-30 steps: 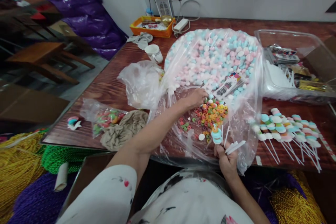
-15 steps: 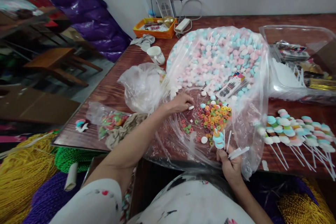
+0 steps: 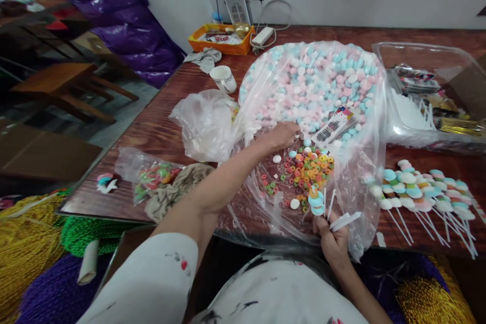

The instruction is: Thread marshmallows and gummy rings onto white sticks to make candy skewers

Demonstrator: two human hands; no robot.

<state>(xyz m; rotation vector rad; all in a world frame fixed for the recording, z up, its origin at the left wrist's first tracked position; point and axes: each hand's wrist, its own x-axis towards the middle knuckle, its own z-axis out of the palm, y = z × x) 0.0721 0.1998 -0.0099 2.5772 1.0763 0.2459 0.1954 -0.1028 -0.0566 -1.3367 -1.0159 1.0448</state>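
Note:
My left hand (image 3: 285, 135) is at the front edge of the pink, blue and white candy discs (image 3: 304, 81) in a big clear plastic bag. Its fingers are bent together, and whatever is between them is too small to make out. My right hand (image 3: 333, 237), near the table's front edge, grips white sticks (image 3: 345, 220), one topped with stacked blue candy and an orange piece (image 3: 316, 201). Colourful ring candies (image 3: 311, 169) lie between the hands, with a white disc (image 3: 277, 159) to their left. Printed cards (image 3: 334, 126) rest on the bag.
Finished candy sticks (image 3: 413, 185) lie at the right, below a clear tub (image 3: 417, 136). A cup (image 3: 223, 79), an orange tray (image 3: 239, 49), a crumpled bag (image 3: 205, 124) and a cloth (image 3: 178, 187) are on the left.
My left hand has moved right and farther from me, from beside the white disc to the edge of the disc pile. My right hand has barely moved. The view has shifted slightly.

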